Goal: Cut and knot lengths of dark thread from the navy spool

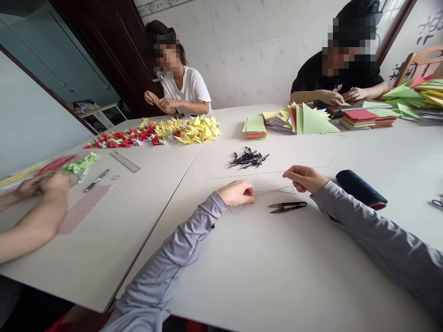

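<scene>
Dark thin thread (273, 191) runs in loose strands over the white table between my hands. My left hand (238, 192) is closed in a pinch on one end, with a loop trailing below it. My right hand (304, 178), to the right and slightly farther off, also pinches thread between thumb and forefinger. Black thread snips (288, 207) lie just below, between the two hands. A dark navy thread spool (360, 188) rests on its side beyond my right wrist. Behind my hands is a small heap of knotted black cords (248, 158).
Folded yellow and red paper pieces (159, 131) are heaped at the back left. Stacked coloured paper (255, 127) stands at the back. Two people sit across the table. At left, another person's hands (51, 184) work near a ruler (124, 161) and a pen (97, 180).
</scene>
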`<state>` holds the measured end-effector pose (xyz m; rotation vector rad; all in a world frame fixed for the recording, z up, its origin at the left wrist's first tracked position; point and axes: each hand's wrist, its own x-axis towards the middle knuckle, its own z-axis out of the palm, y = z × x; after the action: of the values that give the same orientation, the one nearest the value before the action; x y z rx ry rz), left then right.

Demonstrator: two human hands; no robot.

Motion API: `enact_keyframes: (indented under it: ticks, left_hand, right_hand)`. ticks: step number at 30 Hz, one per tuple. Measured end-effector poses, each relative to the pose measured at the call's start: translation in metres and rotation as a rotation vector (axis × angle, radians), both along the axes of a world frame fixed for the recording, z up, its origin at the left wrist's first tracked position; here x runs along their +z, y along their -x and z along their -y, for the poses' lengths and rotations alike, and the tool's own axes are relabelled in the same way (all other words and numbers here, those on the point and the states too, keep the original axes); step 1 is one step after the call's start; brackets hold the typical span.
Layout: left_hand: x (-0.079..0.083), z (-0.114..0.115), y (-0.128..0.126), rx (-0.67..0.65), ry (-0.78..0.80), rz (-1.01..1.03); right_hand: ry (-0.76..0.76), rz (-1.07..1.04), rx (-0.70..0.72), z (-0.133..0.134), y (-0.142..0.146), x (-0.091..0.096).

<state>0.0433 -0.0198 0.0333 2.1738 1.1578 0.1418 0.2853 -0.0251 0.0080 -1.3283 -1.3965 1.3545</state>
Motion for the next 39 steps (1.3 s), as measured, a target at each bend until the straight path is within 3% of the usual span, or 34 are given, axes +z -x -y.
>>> enact_keyframes:
  ticks: [3, 6, 10, 15, 21, 27, 33, 39]
  left_hand:
    - [-0.001, 0.003, -0.010, 0.226, 0.223, 0.388]
    - [-0.004, 0.008, -0.024, 0.360, 0.476, 0.670]
    - [-0.013, 0.012, -0.036, 0.422, 0.633, 0.862]
    - [-0.022, 0.010, -0.041, 0.465, 0.696, 0.987]
    - [-0.022, 0.009, -0.044, 0.546, 0.768, 1.071]
    - [-0.019, 0.009, -0.045, 0.608, 0.773, 1.085]
    - [-0.022, 0.011, -0.044, 0.549, 0.731, 1.077]
    - [-0.027, 0.010, -0.042, 0.514, 0.712, 1.064]
  right_hand:
    - [-0.089, 0.066, -0.021, 0.003, 0.007, 0.001]
    - [-0.273, 0.255, -0.103, 0.009, 0.017, 0.004]
    - [-0.590, 0.566, -0.224, 0.021, 0.032, 0.008]
    - [-0.810, 0.778, -0.170, 0.036, 0.046, 0.002]
    - [-0.823, 0.896, -0.142, 0.038, 0.048, -0.012]
    - [-0.761, 0.938, -0.170, 0.035, 0.046, -0.011]
    - [-0.749, 0.981, -0.112, 0.040, 0.048, -0.009]
    - [-0.846, 1.058, -0.071, 0.044, 0.051, -0.012]
